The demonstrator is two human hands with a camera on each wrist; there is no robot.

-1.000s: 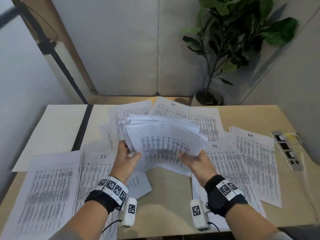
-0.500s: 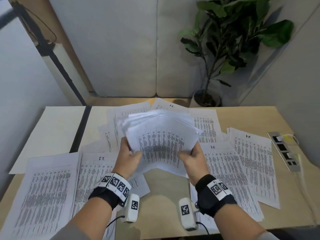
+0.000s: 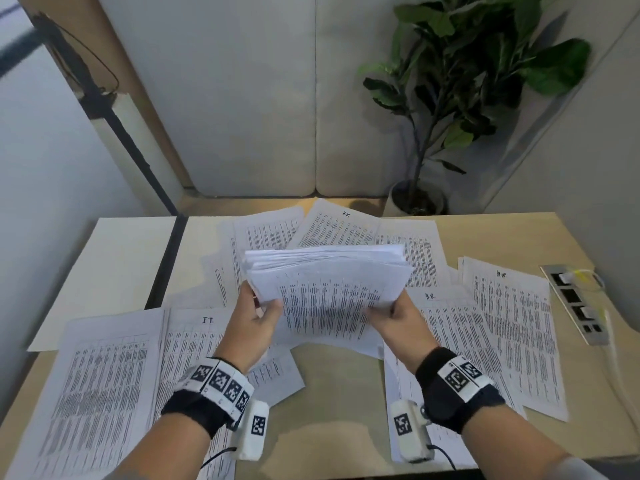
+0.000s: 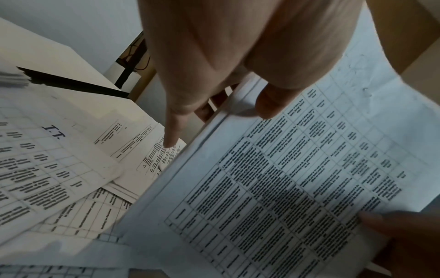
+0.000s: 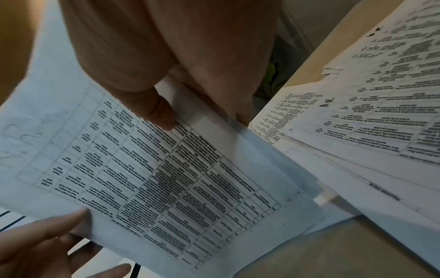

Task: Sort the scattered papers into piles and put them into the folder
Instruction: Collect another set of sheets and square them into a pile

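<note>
Head view shows a thick stack of papers (image 3: 329, 289) held above the middle of the surface (image 3: 339, 393), its long axis running left to right, the far edge raised and fanned, the printed face tilted toward the person. Left hand (image 3: 251, 323) grips the stack's left edge, thumb on top; right hand (image 3: 398, 320) grips the right edge the same way, thumb (image 5: 157, 109) pressed on the print. Loose sheets lie around below: one marked I.T. (image 4: 53, 131) near left, sheets marked A.R. (image 5: 323, 103) at right, others beyond the stack
</note>
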